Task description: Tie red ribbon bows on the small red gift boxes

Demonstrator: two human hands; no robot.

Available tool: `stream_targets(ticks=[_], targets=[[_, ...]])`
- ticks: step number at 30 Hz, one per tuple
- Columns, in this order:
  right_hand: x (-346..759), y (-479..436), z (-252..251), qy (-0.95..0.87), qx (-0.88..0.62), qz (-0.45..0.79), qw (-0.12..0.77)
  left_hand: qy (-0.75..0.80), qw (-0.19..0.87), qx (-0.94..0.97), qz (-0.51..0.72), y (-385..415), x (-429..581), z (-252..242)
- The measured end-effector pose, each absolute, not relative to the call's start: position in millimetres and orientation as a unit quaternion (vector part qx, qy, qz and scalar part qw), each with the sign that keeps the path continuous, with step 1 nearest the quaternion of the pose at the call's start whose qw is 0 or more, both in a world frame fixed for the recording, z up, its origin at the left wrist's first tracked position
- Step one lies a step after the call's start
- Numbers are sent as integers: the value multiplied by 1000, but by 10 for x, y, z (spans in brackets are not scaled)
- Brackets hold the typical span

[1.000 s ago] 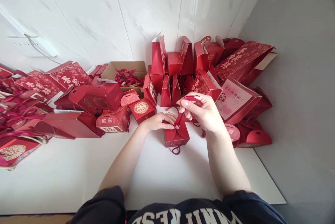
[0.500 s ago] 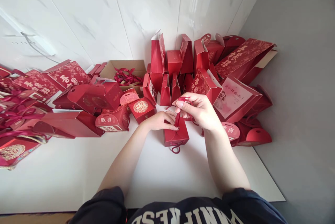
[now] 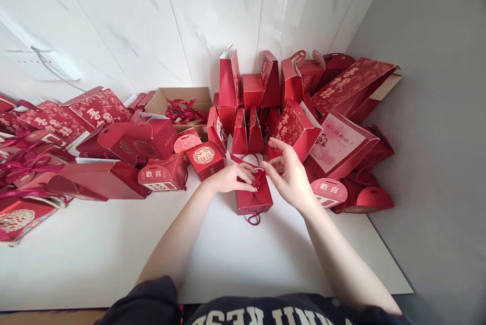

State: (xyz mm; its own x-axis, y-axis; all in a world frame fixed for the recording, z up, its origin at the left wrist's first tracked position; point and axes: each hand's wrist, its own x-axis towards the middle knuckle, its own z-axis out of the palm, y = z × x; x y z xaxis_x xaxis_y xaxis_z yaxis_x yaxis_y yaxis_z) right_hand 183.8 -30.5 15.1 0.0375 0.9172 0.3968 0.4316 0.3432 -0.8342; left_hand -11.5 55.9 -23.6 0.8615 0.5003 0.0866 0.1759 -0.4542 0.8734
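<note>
A small red gift box [image 3: 253,203] stands on the white table in front of me, a cord loop hanging at its near side. On its top lies a dark red ribbon [image 3: 259,179], gathered in a loop. My left hand [image 3: 232,179] comes over the box from the left, its thumb and fingers closed on the ribbon at the lid. My right hand [image 3: 287,174] is just right of the box, fingers curved and apart, with nothing visible in them. The ribbon's far part runs behind my left fingertips.
A cardboard box [image 3: 159,102] of loose ribbons sits against the tiled wall. Several red gift boxes stand behind and to the right, near a grey panel [image 3: 433,163]. On the left are more boxes, some with bows [image 3: 28,165]. A round-topped box [image 3: 329,188] stands near my right wrist.
My right hand has let go of the ribbon it held up above the box and moved slightly right and down, its fingers spreading. The ribbon has dropped onto the lid. My left hand stays in place.
</note>
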Motion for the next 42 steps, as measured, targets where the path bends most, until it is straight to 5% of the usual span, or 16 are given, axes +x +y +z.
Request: stream_targets(ticks=[7,21,42], targets=[[1943,-521,-186,-655,-562,263,431,206,484,831,182,487,-174,-288],[1780,-248,-547,-559,-486,465,486,204,475,834,194,422,-205,-299],[1632,-484,-443,-544,-576,302,530,204,481,829,199,442,-218,-363]])
